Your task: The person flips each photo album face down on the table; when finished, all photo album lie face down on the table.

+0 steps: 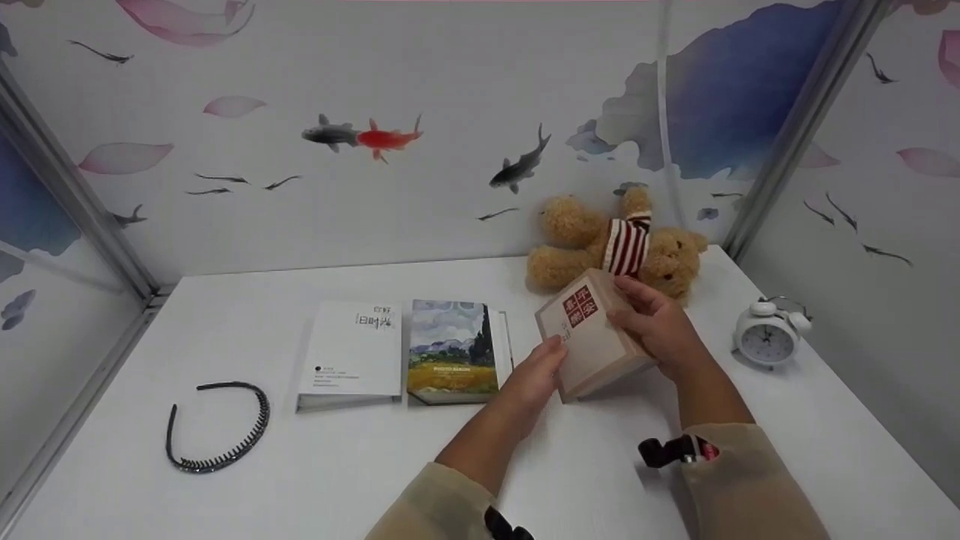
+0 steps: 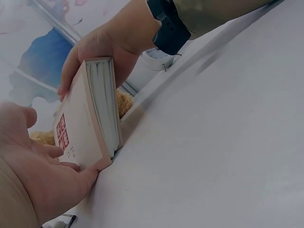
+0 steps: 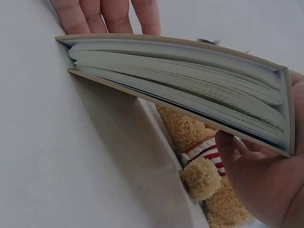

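A thick beige photo album [image 1: 600, 349] with red characters on its cover is tilted above the right half of the white table. My right hand [image 1: 667, 330] grips it along the spine side, thumb and fingers on opposite covers. My left hand [image 1: 531, 379] touches the front cover with extended fingers, and its thumb [image 2: 29, 117] stands off the cover. In the right wrist view the page edges [image 3: 180, 80] show, slightly fanned. Whether the album's low corner rests on the table, I cannot tell. Behind the album lies a teddy bear [image 1: 626, 247] in a striped shirt.
Left of the hands lie a white album [image 1: 352, 349] and an album with a landscape painting [image 1: 450, 352], side by side. A black toothed headband [image 1: 259, 420] is at the far left. A white alarm clock [image 1: 766, 335] stands near the right edge. Printed panels enclose the table.
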`<state>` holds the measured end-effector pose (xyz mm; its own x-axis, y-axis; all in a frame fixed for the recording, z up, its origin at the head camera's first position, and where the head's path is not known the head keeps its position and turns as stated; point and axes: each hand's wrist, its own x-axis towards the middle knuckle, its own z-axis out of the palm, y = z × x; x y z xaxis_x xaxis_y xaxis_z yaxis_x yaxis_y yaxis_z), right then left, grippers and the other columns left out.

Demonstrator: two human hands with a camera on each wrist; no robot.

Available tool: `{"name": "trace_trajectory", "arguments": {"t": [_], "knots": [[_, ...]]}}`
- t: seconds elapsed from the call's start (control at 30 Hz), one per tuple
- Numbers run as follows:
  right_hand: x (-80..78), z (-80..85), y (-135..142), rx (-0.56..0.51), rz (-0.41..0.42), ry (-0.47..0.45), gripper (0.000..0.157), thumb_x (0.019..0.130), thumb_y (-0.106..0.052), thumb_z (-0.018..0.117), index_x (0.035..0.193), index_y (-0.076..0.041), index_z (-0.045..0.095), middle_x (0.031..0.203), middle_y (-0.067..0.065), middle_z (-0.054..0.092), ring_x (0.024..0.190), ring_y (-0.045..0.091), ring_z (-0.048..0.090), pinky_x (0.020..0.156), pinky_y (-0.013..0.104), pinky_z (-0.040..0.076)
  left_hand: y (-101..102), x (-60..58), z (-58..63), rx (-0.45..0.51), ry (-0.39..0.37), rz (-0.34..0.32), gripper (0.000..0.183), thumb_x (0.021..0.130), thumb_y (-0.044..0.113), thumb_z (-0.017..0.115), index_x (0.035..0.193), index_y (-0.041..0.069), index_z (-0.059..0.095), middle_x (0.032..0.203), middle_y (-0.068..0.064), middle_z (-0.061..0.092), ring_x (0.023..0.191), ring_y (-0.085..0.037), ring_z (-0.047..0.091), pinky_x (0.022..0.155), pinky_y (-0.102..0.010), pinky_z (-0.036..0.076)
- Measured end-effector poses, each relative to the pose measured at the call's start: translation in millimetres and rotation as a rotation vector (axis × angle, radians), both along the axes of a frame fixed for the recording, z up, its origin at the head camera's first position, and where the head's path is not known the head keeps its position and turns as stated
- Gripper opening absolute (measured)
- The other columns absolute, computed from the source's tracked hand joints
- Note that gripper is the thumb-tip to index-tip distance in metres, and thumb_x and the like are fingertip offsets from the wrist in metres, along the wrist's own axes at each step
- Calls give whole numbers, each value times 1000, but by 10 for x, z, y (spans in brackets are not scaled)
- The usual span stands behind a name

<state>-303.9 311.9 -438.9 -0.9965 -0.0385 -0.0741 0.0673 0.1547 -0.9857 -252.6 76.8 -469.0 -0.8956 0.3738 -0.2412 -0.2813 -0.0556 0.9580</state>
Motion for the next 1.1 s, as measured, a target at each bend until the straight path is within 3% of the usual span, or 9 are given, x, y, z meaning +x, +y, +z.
{"name": "trace_trajectory", "arguments": {"t": [0.13, 0.2, 0.3, 0.4, 0.6, 0.9, 1.1], "knots": [[-13, -36, 9, 31, 7, -8, 74, 102, -23, 74, 167, -17, 39, 178, 3, 29, 164, 24, 30, 104, 13, 45, 1, 9, 19, -77, 6, 0, 66, 111, 49, 42, 169, 18, 35, 179, -6, 29, 168, -33, 23, 136, -55, 22], [-22, -59, 8, 38, 16, -20, 75, 103, -22, 73, 168, -17, 37, 178, 2, 29, 165, 23, 28, 111, 16, 44, -5, 9, 29, -85, 4, 18, 66, 111, 50, 42, 168, 18, 36, 179, -5, 29, 168, -33, 20, 137, -56, 20], [-42, -114, 12, 54, 43, -47, 77, 103, -21, 72, 170, -18, 33, 179, 2, 27, 167, 22, 22, 128, 32, 36, -16, 10, 49, -103, -5, 50, 66, 110, 51, 42, 168, 18, 38, 178, -6, 30, 169, -33, 19, 136, -57, 20], [-59, -169, 33, 91, 70, -63, 82, 103, -18, 72, 171, -18, 27, 180, 1, 22, 169, 21, 14, 137, 43, 22, -20, 15, 73, -123, -15, 81, 67, 110, 50, 44, 167, 17, 38, 178, -8, 30, 168, -35, 21, 135, -58, 23], [-64, -217, 61, 163, 84, -105, 90, 100, -18, 75, 173, -20, 23, 181, 2, 19, 170, 23, 10, 138, 48, 18, -24, 27, 108, -144, -18, 96, 68, 110, 50, 42, 168, 15, 37, 178, -9, 31, 167, -37, 23, 134, -60, 25], [-73, -208, 30, 330, 89, -220, 86, 99, -22, 76, 171, -21, 29, 178, 7, 28, 168, 34, 19, 136, 59, 19, -34, 13, 149, -176, -12, 104, 69, 110, 51, 41, 169, 15, 35, 178, -9, 30, 167, -35, 23, 134, -58, 26], [-72, -209, 26, 333, 101, -229, 87, 99, -23, 76, 171, -21, 28, 178, 7, 28, 168, 33, 19, 136, 59, 20, -47, 9, 150, -189, -16, 110, 69, 110, 52, 40, 169, 15, 34, 178, -9, 30, 167, -35, 23, 134, -57, 26]]}}
